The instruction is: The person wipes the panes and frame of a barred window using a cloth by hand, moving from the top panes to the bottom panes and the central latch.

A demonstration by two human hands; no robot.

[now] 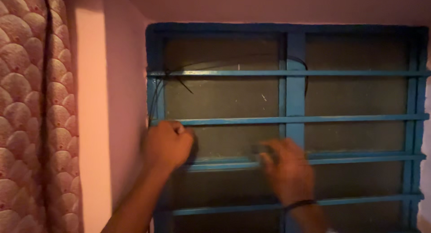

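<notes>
- The left hand (pixel 167 145) is raised and balled into a fist, knuckles towards the camera, pressed against the blue window grille (pixel 287 120). It sits between two horizontal bars (pixel 350 159), its top touching the upper of the pair near the left edge of the frame. Whether anything is inside the fist cannot be told.
- The right hand (pixel 287 170) is up to the right of it, a little lower, blurred. Its fingers (pixel 268 156) are curled at the bar beside the thick blue upright (pixel 295 94), over something dark and small; whether it grips the bar or that thing cannot be told.
- A dark band (pixel 300 204) circles the right wrist, just below the hand.
- Both forearms rise from the bottom edge and cover parts of the two lowest bars.
- Left of the left hand runs a pink wall (pixel 92 125), and further left hangs a curtain (pixel 22 125) with a pale scale pattern and a dark cord (pixel 45 103) falling down it.
- Above the left hand, thin dark wires (pixel 157 98) run down the frame's left edge, knotted around the top bar, with a loose end poking out to the right.
- Behind the bars, beyond both hands, is dark frosted glass (pixel 224 98) with a few pale scratches; the bars stand between the hands and the panes.
- Highest of all is the pink soffit (pixel 278 4) over the window recess.
</notes>
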